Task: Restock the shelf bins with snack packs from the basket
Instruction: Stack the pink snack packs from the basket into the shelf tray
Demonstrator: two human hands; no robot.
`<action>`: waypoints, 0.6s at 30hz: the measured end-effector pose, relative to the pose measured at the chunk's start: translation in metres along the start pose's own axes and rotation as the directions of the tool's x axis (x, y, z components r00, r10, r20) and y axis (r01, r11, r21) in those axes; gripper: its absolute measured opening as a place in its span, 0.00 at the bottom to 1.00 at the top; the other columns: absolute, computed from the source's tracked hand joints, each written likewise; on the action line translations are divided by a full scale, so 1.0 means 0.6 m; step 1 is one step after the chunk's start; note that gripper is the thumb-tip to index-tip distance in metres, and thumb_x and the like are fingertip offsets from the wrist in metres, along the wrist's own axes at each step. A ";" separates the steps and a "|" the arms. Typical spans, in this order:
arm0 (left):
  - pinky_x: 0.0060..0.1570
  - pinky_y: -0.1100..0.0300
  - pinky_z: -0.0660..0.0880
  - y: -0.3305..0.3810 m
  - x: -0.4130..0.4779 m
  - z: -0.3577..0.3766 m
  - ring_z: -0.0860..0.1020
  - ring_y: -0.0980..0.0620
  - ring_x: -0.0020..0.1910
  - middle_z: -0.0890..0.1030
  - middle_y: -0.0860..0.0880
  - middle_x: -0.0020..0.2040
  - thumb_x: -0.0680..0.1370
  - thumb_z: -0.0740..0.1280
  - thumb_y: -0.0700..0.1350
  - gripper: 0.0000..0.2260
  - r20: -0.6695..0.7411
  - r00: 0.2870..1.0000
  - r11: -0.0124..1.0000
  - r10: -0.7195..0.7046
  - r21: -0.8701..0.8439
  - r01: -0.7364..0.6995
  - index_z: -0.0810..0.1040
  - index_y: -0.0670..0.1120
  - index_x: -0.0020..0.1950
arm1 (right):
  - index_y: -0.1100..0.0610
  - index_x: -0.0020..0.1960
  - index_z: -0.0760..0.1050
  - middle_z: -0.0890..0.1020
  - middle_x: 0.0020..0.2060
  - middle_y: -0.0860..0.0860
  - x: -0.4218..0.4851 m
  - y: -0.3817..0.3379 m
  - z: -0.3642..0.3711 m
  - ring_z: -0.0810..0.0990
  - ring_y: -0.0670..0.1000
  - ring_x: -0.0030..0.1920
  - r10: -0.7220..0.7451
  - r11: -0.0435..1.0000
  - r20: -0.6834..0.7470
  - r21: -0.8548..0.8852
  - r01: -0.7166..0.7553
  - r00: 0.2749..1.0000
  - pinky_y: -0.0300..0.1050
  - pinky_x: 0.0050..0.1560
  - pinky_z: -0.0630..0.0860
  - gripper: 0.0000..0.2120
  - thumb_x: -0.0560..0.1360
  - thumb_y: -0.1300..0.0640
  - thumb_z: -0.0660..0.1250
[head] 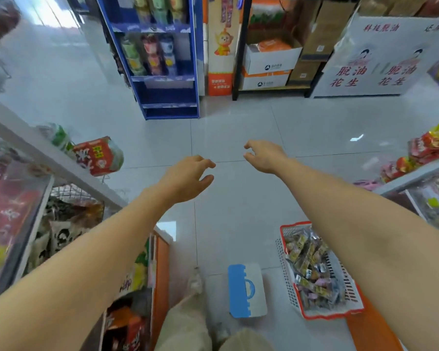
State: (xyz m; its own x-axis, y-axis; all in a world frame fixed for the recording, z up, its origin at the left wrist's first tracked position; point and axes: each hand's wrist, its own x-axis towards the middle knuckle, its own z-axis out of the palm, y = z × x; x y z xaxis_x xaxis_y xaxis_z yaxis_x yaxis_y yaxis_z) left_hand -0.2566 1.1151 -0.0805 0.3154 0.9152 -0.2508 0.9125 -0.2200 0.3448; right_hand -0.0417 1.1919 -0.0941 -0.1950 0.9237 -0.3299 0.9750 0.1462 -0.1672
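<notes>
- A pale grey glossy tiled floor [238, 117] runs between store shelves.
- A red-rimmed white plastic basket [286, 271] sits on the floor low on the right. It is filled with small wrapped snack packs [312, 272] and lies under the right forearm.
- Clear-fronted shelf bins [15, 198] flank the aisle.
- The left hand [188, 178] and right hand [264, 155] reach forward, empty, with fingers loosely curled. Both are well apart from the basket.
- A blue display rack [167, 97] stands beyond.

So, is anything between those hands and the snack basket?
Nothing visible. The left hand and right hand hover empty over the floor; the basket sits open on the floor below the right forearm, snack packs uncovered. A blue-and-white case lies beside it, apart.
</notes>
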 end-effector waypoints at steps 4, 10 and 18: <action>0.67 0.49 0.69 -0.025 0.105 -0.020 0.70 0.46 0.68 0.70 0.47 0.72 0.83 0.59 0.51 0.19 0.040 0.997 0.997 0.073 0.012 -0.073 0.68 0.49 0.73 | 0.55 0.73 0.65 0.72 0.70 0.54 0.082 0.022 -0.012 0.70 0.57 0.68 0.077 0.994 -0.008 0.074 -0.076 0.997 0.52 0.66 0.67 0.20 0.83 0.52 0.54; 0.66 0.49 0.69 -0.020 0.256 -0.041 0.70 0.47 0.67 0.71 0.47 0.70 0.83 0.59 0.51 0.18 0.122 0.974 0.981 0.191 0.020 -0.194 0.69 0.49 0.73 | 0.54 0.72 0.66 0.73 0.68 0.55 0.157 0.097 -0.038 0.72 0.57 0.67 0.202 0.972 -0.008 0.125 -0.199 0.979 0.51 0.64 0.68 0.20 0.82 0.51 0.54; 0.65 0.50 0.69 0.049 0.485 -0.061 0.70 0.47 0.67 0.70 0.48 0.71 0.83 0.58 0.51 0.18 0.216 0.916 0.933 0.339 0.051 -0.357 0.69 0.50 0.73 | 0.54 0.73 0.65 0.73 0.68 0.55 0.256 0.255 -0.082 0.71 0.58 0.67 0.341 0.925 -0.020 0.184 -0.332 0.940 0.51 0.65 0.68 0.20 0.82 0.51 0.54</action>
State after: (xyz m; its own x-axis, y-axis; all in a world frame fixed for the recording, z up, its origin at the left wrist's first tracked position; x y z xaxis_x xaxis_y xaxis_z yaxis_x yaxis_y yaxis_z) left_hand -0.1476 1.3875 -0.1104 0.6541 0.6909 -0.3080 0.7519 -0.5492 0.3648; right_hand 0.0830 1.3740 -0.1245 0.1516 0.9250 -0.3484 0.9474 -0.2365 -0.2158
